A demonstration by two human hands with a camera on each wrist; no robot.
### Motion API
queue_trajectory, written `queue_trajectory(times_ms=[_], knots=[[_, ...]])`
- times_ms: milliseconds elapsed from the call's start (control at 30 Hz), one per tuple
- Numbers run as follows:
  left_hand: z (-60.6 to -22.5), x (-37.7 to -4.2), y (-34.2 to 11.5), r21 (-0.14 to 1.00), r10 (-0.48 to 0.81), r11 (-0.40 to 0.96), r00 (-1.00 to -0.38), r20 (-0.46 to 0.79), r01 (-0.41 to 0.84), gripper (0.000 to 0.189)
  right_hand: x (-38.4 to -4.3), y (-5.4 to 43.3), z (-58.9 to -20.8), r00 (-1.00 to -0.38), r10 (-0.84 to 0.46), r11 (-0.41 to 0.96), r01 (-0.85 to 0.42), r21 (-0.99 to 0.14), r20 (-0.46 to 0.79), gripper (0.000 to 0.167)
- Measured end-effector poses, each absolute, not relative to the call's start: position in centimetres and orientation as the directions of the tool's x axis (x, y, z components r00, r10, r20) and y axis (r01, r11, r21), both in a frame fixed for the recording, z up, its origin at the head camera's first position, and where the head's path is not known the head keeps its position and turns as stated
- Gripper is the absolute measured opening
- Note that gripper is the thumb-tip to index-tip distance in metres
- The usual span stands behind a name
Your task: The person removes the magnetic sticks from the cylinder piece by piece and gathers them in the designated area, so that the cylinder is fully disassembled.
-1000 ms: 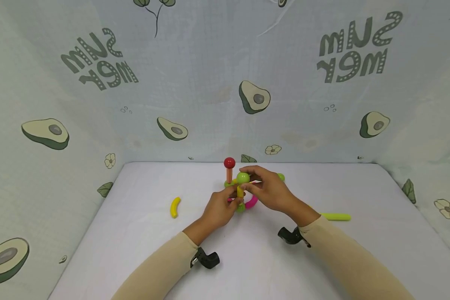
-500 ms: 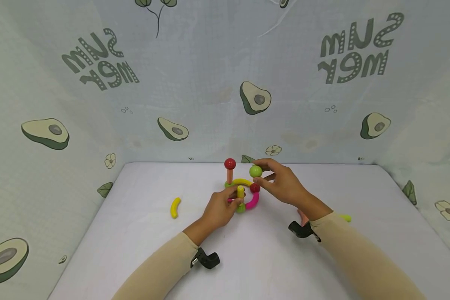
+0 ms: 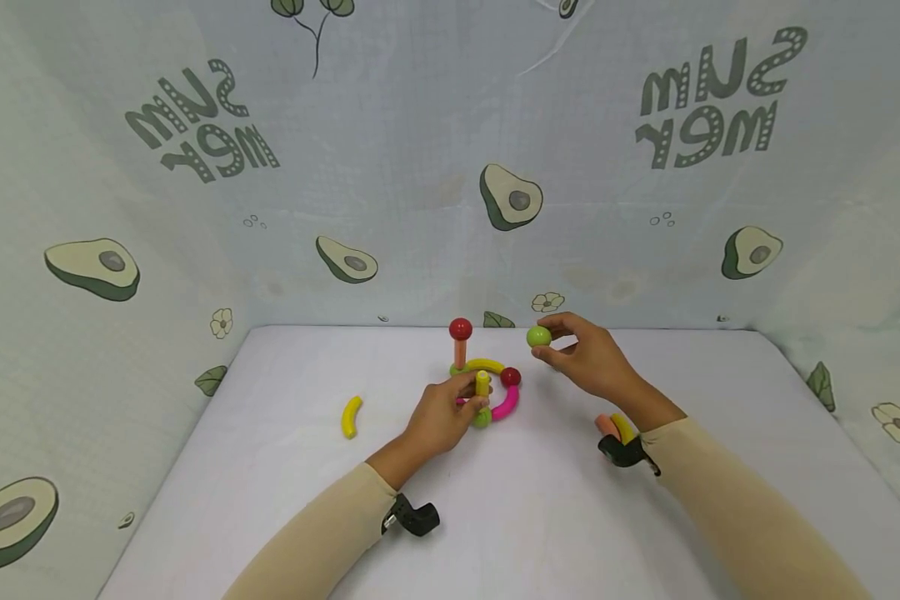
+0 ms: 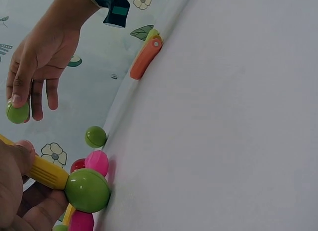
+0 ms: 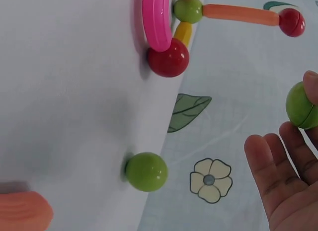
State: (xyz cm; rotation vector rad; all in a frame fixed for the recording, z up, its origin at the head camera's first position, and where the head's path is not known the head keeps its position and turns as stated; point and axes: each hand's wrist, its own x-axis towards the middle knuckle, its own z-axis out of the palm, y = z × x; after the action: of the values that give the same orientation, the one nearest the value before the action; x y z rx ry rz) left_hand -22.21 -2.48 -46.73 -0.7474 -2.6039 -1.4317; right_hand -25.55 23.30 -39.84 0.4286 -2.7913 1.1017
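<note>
The left hand (image 3: pixel 438 417), near the centre of the head view, grips an upright yellow rod (image 3: pixel 482 383) between thumb and fingers. The lower end of the rod meets a front green ball (image 3: pixel 482 417); the top end is exposed. The right hand (image 3: pixel 588 358), right of centre, pinches a green ball (image 3: pixel 538 336) by thumb and fingertips, up and to the right of the rod and apart from it.

The front green ball forms part of a ring assembly on the bench (image 3: pixel 195 517). A pink curved piece (image 3: pixel 506 402) runs from it to a dark red ball (image 3: pixel 510 377); a yellow curved piece (image 3: pixel 485 365) continues to a rear green ball (image 3: pixel 456 371). From the rear ball, an orange rod (image 3: pixel 460 354) stands upright, capped by a bright red ball (image 3: pixel 461 329).

A loose green ball (image 5: pixel 146 171) lies at the lower centre of the right wrist view. In the head view, a loose yellow piece (image 3: pixel 351 417) lies left of the left hand; an orange piece (image 3: pixel 607 425) lies below the right hand, partly hidden.
</note>
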Motion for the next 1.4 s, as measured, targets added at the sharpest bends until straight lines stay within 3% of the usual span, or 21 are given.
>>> queue_trajectory(times_ms=[500, 1400], knots=[[-46.7, -22.3, -2.4, 0.769, 0.377, 0.456, -0.880, 0.289, 0.448, 0.035, -27.2, 26.3, -40.7, -0.986, -0.098, 0.770, -0.163, -0.617, 0.138, 0.054], [-47.0, -22.2, -2.5, 0.750, 0.380, 0.458, -0.868, 0.320, 0.478, 0.036, -29.0, 30.6, -43.1, -0.993, -0.063, 0.760, 0.019, -0.650, -0.103, 0.051]])
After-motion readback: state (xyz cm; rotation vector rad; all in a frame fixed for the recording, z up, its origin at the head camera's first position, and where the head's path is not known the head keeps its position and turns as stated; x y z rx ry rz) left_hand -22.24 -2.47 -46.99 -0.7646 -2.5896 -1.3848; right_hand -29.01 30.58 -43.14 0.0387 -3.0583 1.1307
